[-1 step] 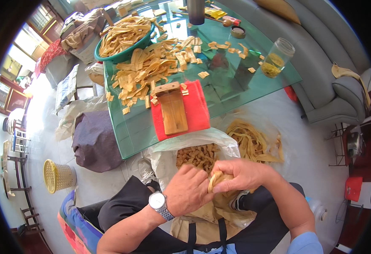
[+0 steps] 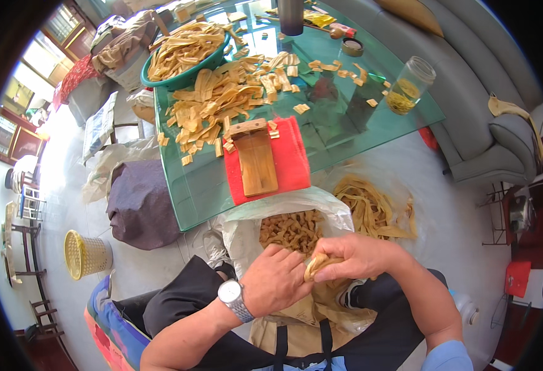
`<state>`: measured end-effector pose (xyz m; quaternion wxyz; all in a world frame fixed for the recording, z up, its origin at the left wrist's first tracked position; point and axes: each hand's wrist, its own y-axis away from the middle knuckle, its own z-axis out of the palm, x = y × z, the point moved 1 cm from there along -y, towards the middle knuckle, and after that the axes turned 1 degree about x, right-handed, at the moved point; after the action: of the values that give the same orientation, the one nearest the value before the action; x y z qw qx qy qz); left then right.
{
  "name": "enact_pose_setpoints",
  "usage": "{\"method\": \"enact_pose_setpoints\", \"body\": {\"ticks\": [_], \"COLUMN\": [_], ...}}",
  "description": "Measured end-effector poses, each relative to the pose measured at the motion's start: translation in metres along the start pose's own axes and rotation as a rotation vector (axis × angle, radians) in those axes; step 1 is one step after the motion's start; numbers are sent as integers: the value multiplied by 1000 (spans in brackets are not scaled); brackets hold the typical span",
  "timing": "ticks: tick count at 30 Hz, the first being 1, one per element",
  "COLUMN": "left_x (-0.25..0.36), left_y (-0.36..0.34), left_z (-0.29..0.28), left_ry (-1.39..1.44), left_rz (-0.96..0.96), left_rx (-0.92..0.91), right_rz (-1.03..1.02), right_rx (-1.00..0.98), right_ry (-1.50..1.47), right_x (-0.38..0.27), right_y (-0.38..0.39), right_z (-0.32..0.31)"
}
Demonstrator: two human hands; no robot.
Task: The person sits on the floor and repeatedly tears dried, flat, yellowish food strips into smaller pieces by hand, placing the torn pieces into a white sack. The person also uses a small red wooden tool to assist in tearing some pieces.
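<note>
A tan, pliable strip (image 2: 321,266), looped and twisted on itself, is held between my two hands above my lap. My right hand (image 2: 355,256) pinches it between thumb and fingers. Curled against its left end is my left hand (image 2: 273,278), with a watch on the wrist; its fingertips are hidden. Just beyond the hands, an open clear plastic bag (image 2: 240,230) holds many small, brown, knotted pieces (image 2: 290,229). Long tan strips (image 2: 363,201) lie in a heap to the right of the bag.
A glass table (image 2: 345,133) ahead carries loose flat pieces (image 2: 212,102), a heaped teal basin (image 2: 188,77), a wooden block tool (image 2: 256,161) on red cloth (image 2: 296,164) and a glass jar (image 2: 410,83). Left are a dark covered bundle (image 2: 141,204) and a yellow basket (image 2: 87,255); right, a grey sofa (image 2: 469,114).
The whole view has shifted very slightly, so the table and its things appear a little further right. My hands and the strip stay almost in the same place.
</note>
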<state>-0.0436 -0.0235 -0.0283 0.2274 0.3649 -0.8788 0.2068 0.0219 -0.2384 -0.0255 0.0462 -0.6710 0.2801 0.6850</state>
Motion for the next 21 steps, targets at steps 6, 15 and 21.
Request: {"method": "enact_pose_setpoints", "body": {"ticks": [6,15,21], "left_x": [-24,-5,-16], "left_y": [12,-18,6], "left_z": [-31,-29,-35], "left_ry": [411,446,552], "left_rz": [-200,-504,-620], "left_rx": [-62,16,-257], "right_rz": [51,-121,-76], "right_rx": [111,327,212], "right_ry": [80,191,329], "right_x": [-4,-9,4], "right_y": [7,-22,-9], "right_z": [-26,-9,-11]}}
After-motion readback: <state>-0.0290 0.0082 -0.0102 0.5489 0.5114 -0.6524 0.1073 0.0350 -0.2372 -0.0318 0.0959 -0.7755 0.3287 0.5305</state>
